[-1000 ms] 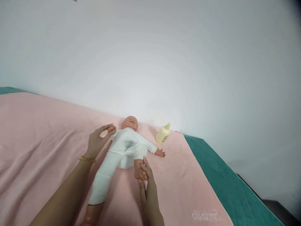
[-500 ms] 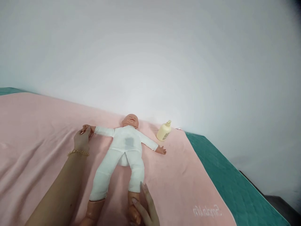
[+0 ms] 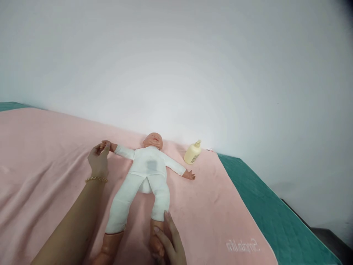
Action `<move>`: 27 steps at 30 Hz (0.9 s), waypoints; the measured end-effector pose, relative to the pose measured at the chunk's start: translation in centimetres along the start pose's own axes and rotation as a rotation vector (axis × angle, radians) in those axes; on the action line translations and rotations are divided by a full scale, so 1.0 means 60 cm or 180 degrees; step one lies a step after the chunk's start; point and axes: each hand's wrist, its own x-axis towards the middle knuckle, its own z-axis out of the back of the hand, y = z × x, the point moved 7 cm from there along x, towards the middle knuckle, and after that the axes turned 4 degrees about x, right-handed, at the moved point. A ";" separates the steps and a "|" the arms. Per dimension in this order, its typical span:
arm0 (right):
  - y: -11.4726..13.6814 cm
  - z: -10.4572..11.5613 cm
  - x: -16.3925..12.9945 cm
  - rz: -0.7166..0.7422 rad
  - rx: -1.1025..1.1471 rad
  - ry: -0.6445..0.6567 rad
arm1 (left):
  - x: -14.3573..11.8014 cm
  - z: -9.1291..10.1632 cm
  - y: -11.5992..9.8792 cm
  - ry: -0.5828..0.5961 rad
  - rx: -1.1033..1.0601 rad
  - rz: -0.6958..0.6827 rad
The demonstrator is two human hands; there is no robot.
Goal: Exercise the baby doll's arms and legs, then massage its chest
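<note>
A baby doll [image 3: 149, 162] with a white cloth body lies on its back, its arms spread and its legs toward me. At the left, my left hand [image 3: 98, 160] pinches the doll's small hand [image 3: 108, 145] between thumb and fingers. A gold bracelet [image 3: 96, 179] circles that wrist. My right hand [image 3: 173, 241] holds the doll's lower leg [image 3: 157, 235] on the right side. One fingertip lies over the ankle and another rests along the leg's outer side. The rest of that hand runs out of the picture at the bottom.
A pale yellow pump bottle [image 3: 192, 152] stands beside the doll's free arm. Under everything lies a pink blanket [image 3: 217, 209] with mirrored lettering, over a green quilted cover [image 3: 261, 198]. A plain white wall [image 3: 176, 73] rises behind. Something dark [image 3: 325, 239] shows at the lower right.
My left hand has moved slightly up and to the right, raising the doll's hand and bending its arm upward. My right hand has shifted very little on the leg.
</note>
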 end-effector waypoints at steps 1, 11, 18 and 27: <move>0.003 0.004 0.008 0.0009 0.0048 -0.0026 | -0.004 -0.004 -0.008 0.0038 0.0043 -0.0132; 0.006 0.034 0.117 -0.0388 0.0783 -0.0573 | -0.095 -0.059 -0.078 0.0898 0.1005 -0.1333; -0.023 0.019 0.178 -0.0556 0.1146 -0.0593 | -0.150 -0.102 -0.098 0.1791 0.1385 -0.2625; -0.021 0.030 0.171 -0.0548 0.1299 -0.0539 | -0.138 -0.100 -0.084 0.1856 0.1275 -0.1785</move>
